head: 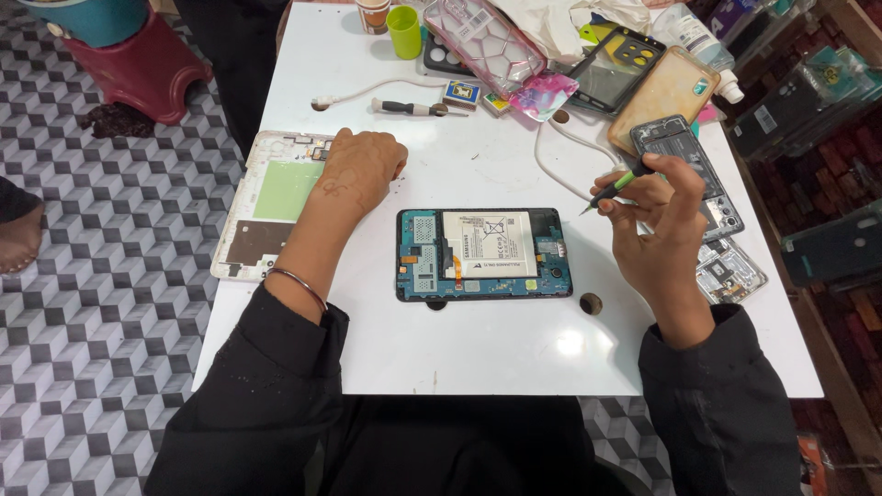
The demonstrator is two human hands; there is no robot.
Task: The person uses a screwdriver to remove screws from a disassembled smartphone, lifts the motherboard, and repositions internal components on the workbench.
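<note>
Both hands are over the white desk (496,358). My left hand (360,170) rests near the desk's left edge, fingers curled loosely into a soft fist with nothing in it; its knuckles lie on the desk, and the heel of the hand overlaps the white plastic back cover with a pale green panel (276,197), which hangs partly over that left edge. My right hand (657,207) is raised toward the right side, thumb and fingers pinched around a slim screwdriver with a black-and-green handle (617,186), its tip pointing down and left, clear of anything.

Between my hands, in the middle of the desk, lies the opened tablet with a blue inner frame and a white rectangular battery (484,254), flat, long side toward me, touched by neither hand.

Just beyond my right hand lies a dark opened phone body (680,147). Toward the far edge stand a lime green plastic cup (403,31) and a second screwdriver with a black grip (413,107), beside a white cable (367,90).
</note>
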